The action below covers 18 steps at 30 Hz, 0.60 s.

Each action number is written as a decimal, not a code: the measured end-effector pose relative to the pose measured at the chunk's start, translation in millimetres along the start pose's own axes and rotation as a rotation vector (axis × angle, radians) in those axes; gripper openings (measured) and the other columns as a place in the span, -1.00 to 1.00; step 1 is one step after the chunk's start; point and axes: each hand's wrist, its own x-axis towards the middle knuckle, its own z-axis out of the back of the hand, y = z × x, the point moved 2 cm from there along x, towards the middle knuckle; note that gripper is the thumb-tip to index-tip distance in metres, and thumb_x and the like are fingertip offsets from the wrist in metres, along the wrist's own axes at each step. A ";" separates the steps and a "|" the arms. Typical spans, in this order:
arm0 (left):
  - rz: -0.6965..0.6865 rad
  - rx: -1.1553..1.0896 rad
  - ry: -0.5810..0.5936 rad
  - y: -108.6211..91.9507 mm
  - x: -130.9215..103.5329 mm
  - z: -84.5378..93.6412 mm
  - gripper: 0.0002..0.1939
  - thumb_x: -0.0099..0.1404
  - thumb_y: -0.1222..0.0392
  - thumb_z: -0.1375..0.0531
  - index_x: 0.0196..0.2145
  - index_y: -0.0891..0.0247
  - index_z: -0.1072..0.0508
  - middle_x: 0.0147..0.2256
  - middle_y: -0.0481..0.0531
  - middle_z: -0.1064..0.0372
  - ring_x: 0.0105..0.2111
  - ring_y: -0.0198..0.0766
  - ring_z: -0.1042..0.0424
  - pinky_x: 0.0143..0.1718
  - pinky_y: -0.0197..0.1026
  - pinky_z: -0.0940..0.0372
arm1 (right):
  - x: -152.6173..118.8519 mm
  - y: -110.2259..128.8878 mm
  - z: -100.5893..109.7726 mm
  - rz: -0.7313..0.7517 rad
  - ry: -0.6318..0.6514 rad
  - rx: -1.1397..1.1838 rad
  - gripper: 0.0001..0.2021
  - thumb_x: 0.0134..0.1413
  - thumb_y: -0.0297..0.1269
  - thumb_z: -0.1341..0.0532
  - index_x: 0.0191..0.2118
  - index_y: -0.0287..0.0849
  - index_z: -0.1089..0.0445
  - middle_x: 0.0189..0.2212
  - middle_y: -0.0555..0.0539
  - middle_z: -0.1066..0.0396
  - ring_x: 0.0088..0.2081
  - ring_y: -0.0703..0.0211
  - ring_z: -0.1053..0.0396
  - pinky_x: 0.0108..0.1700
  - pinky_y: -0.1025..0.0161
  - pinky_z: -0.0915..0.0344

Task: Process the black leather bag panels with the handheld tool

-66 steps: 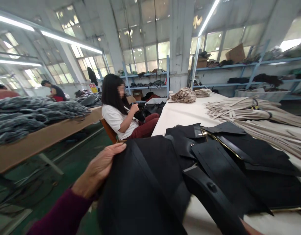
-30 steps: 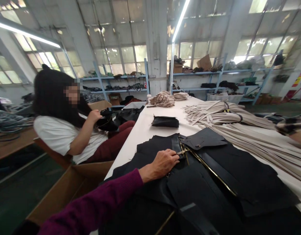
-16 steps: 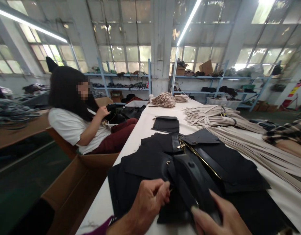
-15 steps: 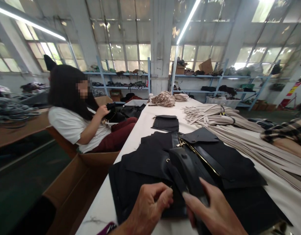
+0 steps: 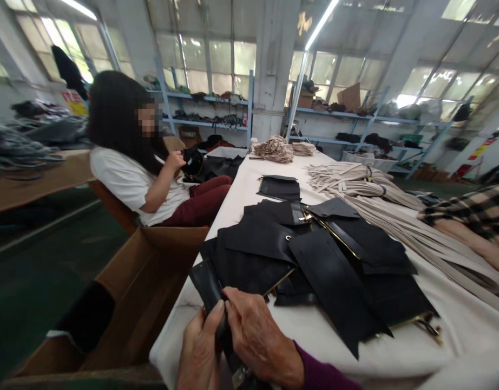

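Note:
A narrow black leather-like piece (image 5: 207,281) is pinched between both of my hands near the table's left edge, tilted with its far end up and left. My left hand (image 5: 201,346) grips it from the left, thumb on top. My right hand (image 5: 260,336) closes over it from the right, covering its middle. Something metallic shows at its near end, partly hidden. To the right lies a pile of flat black panels (image 5: 257,265), some with gold-coloured metal strips (image 5: 334,235). One long black panel (image 5: 334,281) rests slantwise across the front of the pile.
Below the table's left side stands an open cardboard box (image 5: 152,271) with a dark item inside. A smaller black piece (image 5: 278,188) lies farther up the white table (image 5: 241,200). Bundled beige straps (image 5: 415,244) run along the right. One person sits left; another's arm (image 5: 468,238) rests at right.
Both hands have moved left to the table's edge and come together on the narrow black piece. The long panel now lies uncovered on the pile. The view has shifted slightly.

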 end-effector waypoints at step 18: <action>0.050 -0.045 0.021 -12.0 -45.8 7.7 -0.65 0.03 0.04 -0.30 -0.28 0.26 -0.35 -0.58 -0.12 -0.28 -0.61 -0.42 -0.22 -0.62 -0.42 -0.13 | -111.4 -110.2 130.6 -0.566 -0.040 -0.545 -0.78 0.13 -0.37 0.00 -0.47 -0.18 -0.30 -0.53 -0.10 -0.33 -0.41 0.09 -0.31 -0.28 0.19 -0.25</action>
